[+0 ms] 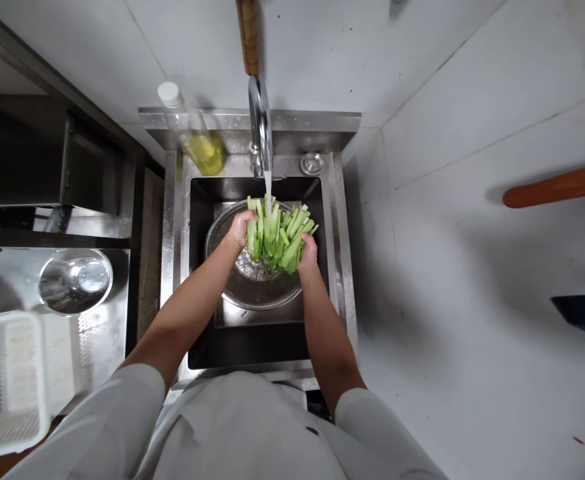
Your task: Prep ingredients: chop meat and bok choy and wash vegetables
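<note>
Between my two hands is a big bunch of cut leafy greens (279,237) with pale stalks. My left hand (243,227) grips the bunch from its left side, fingers partly hidden by the stalks. On the other side my right hand (309,253) is closed around its lower right edge. Water (268,190) pours from the faucet (262,127) onto the stalks. Below the greens a round metal basin (252,300) holding water sits in the steel sink (259,350).
A clear bottle with yellow liquid (205,150) stands at the sink's back left corner, and a sink strainer (313,164) at the back right. On the left shelf are a steel bowl (76,281) and a white plastic basket (42,373). Tiled wall borders the right.
</note>
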The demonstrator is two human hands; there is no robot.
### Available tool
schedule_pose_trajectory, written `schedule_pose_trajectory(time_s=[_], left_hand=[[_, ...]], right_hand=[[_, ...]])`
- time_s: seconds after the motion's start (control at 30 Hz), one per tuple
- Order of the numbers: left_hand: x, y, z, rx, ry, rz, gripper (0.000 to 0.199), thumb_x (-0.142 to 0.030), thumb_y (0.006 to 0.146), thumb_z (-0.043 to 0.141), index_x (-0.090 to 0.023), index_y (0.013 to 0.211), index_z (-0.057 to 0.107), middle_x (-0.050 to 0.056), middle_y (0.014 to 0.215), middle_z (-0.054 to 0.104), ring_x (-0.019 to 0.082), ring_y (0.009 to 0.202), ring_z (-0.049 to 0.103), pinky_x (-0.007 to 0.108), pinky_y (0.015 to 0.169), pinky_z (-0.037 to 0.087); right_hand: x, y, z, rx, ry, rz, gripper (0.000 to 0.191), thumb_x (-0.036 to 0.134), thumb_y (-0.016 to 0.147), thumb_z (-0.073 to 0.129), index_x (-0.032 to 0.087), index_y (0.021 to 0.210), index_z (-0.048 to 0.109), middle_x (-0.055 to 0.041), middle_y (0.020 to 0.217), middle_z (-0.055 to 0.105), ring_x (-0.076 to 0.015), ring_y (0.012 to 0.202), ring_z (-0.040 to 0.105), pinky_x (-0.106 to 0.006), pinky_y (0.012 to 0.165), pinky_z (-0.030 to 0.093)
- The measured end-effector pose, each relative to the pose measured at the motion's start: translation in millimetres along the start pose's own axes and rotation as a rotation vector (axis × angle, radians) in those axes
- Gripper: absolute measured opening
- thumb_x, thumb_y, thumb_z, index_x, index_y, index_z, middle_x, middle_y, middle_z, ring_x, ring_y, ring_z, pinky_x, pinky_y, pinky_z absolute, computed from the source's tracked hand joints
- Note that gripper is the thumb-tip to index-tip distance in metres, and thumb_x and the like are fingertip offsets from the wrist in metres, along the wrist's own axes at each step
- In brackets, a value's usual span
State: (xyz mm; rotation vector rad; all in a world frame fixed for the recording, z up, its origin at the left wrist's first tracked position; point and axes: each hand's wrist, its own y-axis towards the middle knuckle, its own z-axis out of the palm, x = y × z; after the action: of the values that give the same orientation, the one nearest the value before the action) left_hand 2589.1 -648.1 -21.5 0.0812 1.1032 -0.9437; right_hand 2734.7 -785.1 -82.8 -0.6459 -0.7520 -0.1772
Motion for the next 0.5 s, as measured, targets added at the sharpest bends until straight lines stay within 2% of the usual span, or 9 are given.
schedule_pose_trajectory(time_s=[0.07, 0.13, 0.23, 0.33, 0.4, 0.5], left_hand=[[5.4, 4.4, 4.3, -0.049, 0.033, -0.009, 0.083, -0.048, 0.061, 0.069, -0.015, 0.137, 0.069, 0.013, 0.110, 0.080, 0.037, 0.106, 0.075, 0.053, 0.094, 0.061], [7.7, 8.0, 8.1, -0.054, 0.164, -0.034, 0.082, -0.046, 0.061, 0.078, -0.015, 0.136, 0.067, 0.012, 0.110, 0.080, 0.035, 0.104, 0.075, 0.051, 0.093, 0.061], [5.1, 14.0, 12.1, 0.005, 0.475, -0.034, 0.086, -0.037, 0.053, 0.093, -0.016, 0.132, 0.068, 0.011, 0.115, 0.079, 0.032, 0.104, 0.073, 0.047, 0.097, 0.059], [-1.0, 21.9, 12.6, 0.016, 0.686, -0.024, 0.082, -0.028, 0.046, 0.097, -0.017, 0.123, 0.073, 0.009, 0.113, 0.079, 0.030, 0.104, 0.072, 0.044, 0.101, 0.058], [-4.6, 25.8, 10.3, 0.008, 0.692, -0.034, 0.078, -0.024, 0.044, 0.096, -0.018, 0.119, 0.076, 0.007, 0.107, 0.080, 0.029, 0.101, 0.073, 0.043, 0.099, 0.058], [-6.5, 24.6, 3.2, 0.048, 0.518, -0.045, 0.077, -0.026, 0.046, 0.093, -0.017, 0.121, 0.077, 0.007, 0.101, 0.081, 0.029, 0.094, 0.075, 0.043, 0.093, 0.061]], right_hand=[[-2.5, -2.1, 1.5, -0.010, 0.032, 0.035, 0.048, 0.052, 0.060, 0.078, 0.024, 0.098, 0.067, -0.0030, 0.088, 0.081, -0.0330, 0.101, 0.079, -0.048, 0.088, 0.068], [-7.2, -4.7, 4.0, 0.003, 0.012, 0.024, 0.053, 0.046, 0.058, 0.085, 0.023, 0.103, 0.067, -0.0025, 0.094, 0.082, -0.0306, 0.096, 0.079, -0.045, 0.085, 0.068], [-15.7, -8.2, 9.1, -0.007, -0.036, -0.068, 0.059, 0.032, 0.055, 0.090, 0.023, 0.109, 0.067, -0.0008, 0.100, 0.082, -0.0255, 0.088, 0.079, -0.037, 0.080, 0.067], [-20.6, -10.4, 12.8, -0.058, -0.061, -0.115, 0.060, 0.026, 0.054, 0.088, 0.023, 0.110, 0.067, 0.0009, 0.097, 0.082, -0.0234, 0.084, 0.078, -0.034, 0.075, 0.066], [-19.1, -11.9, 12.0, -0.087, -0.055, -0.124, 0.058, 0.025, 0.053, 0.086, 0.022, 0.108, 0.068, 0.0000, 0.095, 0.082, -0.0246, 0.084, 0.078, -0.036, 0.074, 0.066], [-9.7, -15.4, 4.8, -0.097, -0.006, -0.127, 0.051, 0.030, 0.054, 0.082, 0.023, 0.103, 0.068, -0.0005, 0.094, 0.081, -0.0273, 0.088, 0.079, -0.039, 0.078, 0.068]])
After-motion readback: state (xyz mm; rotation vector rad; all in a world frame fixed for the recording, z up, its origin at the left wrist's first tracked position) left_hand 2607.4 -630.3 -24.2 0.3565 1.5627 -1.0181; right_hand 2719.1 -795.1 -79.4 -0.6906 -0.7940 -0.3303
